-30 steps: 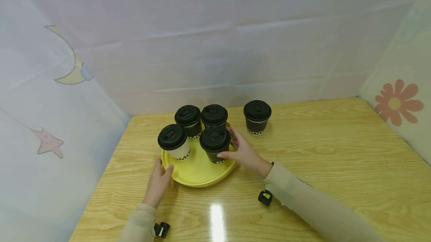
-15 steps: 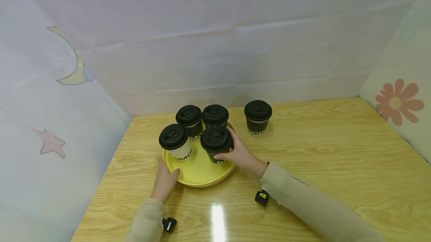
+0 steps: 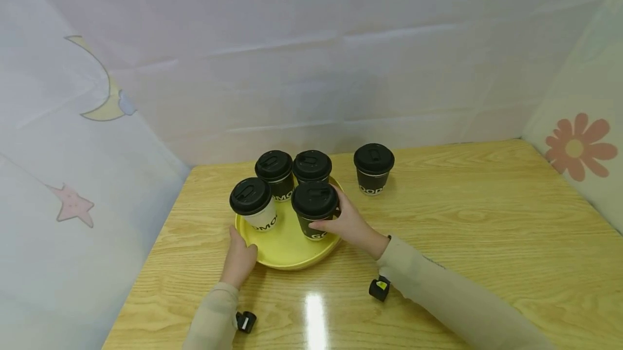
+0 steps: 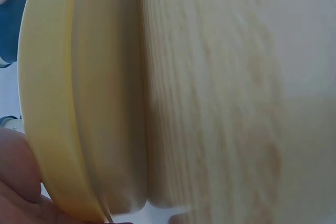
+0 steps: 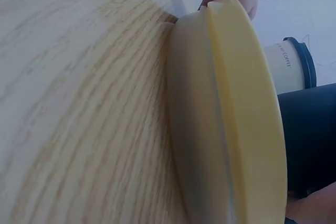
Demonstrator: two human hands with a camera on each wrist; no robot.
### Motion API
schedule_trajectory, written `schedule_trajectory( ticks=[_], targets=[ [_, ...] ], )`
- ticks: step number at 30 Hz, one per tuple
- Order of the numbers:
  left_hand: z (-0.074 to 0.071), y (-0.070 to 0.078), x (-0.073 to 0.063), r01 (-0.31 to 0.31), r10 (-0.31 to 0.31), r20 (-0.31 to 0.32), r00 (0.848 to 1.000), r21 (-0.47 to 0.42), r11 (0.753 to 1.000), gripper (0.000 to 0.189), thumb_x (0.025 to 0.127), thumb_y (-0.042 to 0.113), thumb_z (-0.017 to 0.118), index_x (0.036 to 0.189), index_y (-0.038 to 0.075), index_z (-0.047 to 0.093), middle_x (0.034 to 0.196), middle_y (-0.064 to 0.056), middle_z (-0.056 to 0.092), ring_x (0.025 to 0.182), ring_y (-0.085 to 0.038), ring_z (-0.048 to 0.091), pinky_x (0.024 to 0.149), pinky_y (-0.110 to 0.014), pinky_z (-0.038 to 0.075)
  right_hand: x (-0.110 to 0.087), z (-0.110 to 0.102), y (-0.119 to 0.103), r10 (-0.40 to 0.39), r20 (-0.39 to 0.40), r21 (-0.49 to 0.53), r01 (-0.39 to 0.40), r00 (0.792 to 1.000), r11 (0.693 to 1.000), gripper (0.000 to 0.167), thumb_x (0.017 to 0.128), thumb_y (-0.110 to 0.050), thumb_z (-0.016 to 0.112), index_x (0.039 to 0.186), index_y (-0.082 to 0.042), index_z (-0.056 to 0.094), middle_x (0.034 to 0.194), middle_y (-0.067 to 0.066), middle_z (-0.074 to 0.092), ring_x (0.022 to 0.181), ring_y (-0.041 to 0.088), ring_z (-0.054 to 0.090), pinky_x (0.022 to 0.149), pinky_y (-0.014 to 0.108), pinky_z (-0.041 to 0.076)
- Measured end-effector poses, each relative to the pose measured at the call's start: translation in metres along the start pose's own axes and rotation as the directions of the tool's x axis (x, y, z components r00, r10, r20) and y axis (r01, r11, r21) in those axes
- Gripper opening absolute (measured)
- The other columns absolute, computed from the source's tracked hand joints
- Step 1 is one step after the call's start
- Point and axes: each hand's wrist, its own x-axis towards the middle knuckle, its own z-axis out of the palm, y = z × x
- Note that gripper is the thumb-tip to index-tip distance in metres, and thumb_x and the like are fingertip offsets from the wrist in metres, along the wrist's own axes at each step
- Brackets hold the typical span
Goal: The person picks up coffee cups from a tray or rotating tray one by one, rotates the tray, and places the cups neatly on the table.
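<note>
My right hand (image 3: pixel 352 225) grips a black paper cup (image 3: pixel 316 228) with a black lid at the front right of a round yellow tray (image 3: pixel 287 255). In the right wrist view, this dark cup (image 5: pixel 307 135) stands behind the tray's rim. Whether its bottom touches the tray cannot be told. My left hand (image 3: pixel 238 258) holds the tray's left front rim; in the left wrist view its thumb (image 4: pixel 18 161) lies over the edge. Also upright on the tray are a white cup (image 3: pixel 263 219) at the left and two black cups (image 3: pixel 281 185) behind, all with black lids.
Another lidded black cup (image 3: pixel 372 177) stands on the wooden table (image 3: pixel 462 220), behind and right of the tray. A pale cloth backdrop (image 3: pixel 340 68) rises along the back and both sides. Small black devices (image 3: pixel 379 288) hang at both wrists.
My left hand has moved right, and its thumb has come onto the tray's rim. The right hand's grip has closed round the black cup, which has shifted slightly right and looks a little larger.
</note>
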Motion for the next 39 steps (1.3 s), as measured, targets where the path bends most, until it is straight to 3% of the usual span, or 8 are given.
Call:
schedule_trajectory(
  ticks=[8, 16, 22, 34, 39],
  targets=[
    [0.001, 0.001, 0.0, 0.013, -0.013, 0.003, 1.0, -0.002, 1.0, 0.078, 0.093, 0.0, 0.034, 0.142, -0.013, -0.024, 0.151, -0.037, -0.014, 0.142, -0.047, -0.001, 0.116, -0.056, 0.008, -0.01, -0.003, -0.014, -0.018, -0.043, 0.014, 0.019, 0.999, 1.0, 0.081, 0.08, -0.007, 0.08, 0.147, -0.004, 0.033, 0.143, 0.015, 0.044, 0.132, 0.032, 0.041, 0.11, 0.05, 0.034],
    [0.0, 0.001, 0.001, 0.013, -0.013, -0.001, 1.0, 0.006, 1.0, 0.078, 0.092, -0.001, 0.034, 0.142, -0.014, -0.024, 0.151, -0.038, -0.013, 0.142, -0.047, 0.001, 0.116, -0.056, 0.01, -0.017, -0.009, -0.024, -0.102, -0.074, 0.017, 0.103, 0.992, 0.995, 0.082, 0.078, 0.003, 0.078, 0.144, 0.001, 0.03, 0.141, 0.02, 0.044, 0.133, 0.034, 0.04, 0.111, 0.051, 0.031],
    [0.0, 0.001, 0.0, 0.014, -0.014, 0.002, 1.0, -0.001, 1.0, 0.078, 0.093, -0.001, 0.034, 0.142, -0.013, -0.025, 0.151, -0.037, -0.015, 0.142, -0.046, -0.001, 0.116, -0.055, 0.008, -0.023, -0.019, -0.027, -0.099, -0.089, 0.032, 0.102, 0.991, 0.994, 0.085, 0.079, 0.002, 0.078, 0.144, 0.003, 0.024, 0.143, 0.022, 0.041, 0.134, 0.035, 0.038, 0.11, 0.05, 0.031],
    [0.001, 0.004, 0.0, 0.015, -0.015, 0.004, 1.0, 0.008, 1.0, 0.077, 0.092, -0.001, 0.034, 0.142, -0.015, -0.024, 0.151, -0.039, -0.012, 0.141, -0.048, 0.003, 0.115, -0.056, 0.012, -0.033, -0.042, -0.031, -0.106, -0.151, -0.072, 0.096, 0.983, 0.993, 0.087, 0.077, -0.004, 0.082, 0.146, 0.0, 0.029, 0.144, 0.018, 0.042, 0.13, 0.033, 0.042, 0.108, 0.052, 0.034],
    [0.0, 0.004, 0.0, 0.02, -0.02, 0.003, 1.0, 0.01, 1.0, 0.077, 0.093, 0.0, 0.033, 0.142, -0.014, -0.024, 0.151, -0.038, -0.013, 0.142, -0.047, 0.002, 0.116, -0.055, 0.012, -0.036, -0.051, -0.034, -0.113, -0.175, -0.077, 0.101, 0.978, 0.992, 0.088, 0.077, 0.001, 0.08, 0.147, 0.0, 0.027, 0.144, 0.017, 0.04, 0.13, 0.031, 0.041, 0.108, 0.044, 0.035]
  ],
)
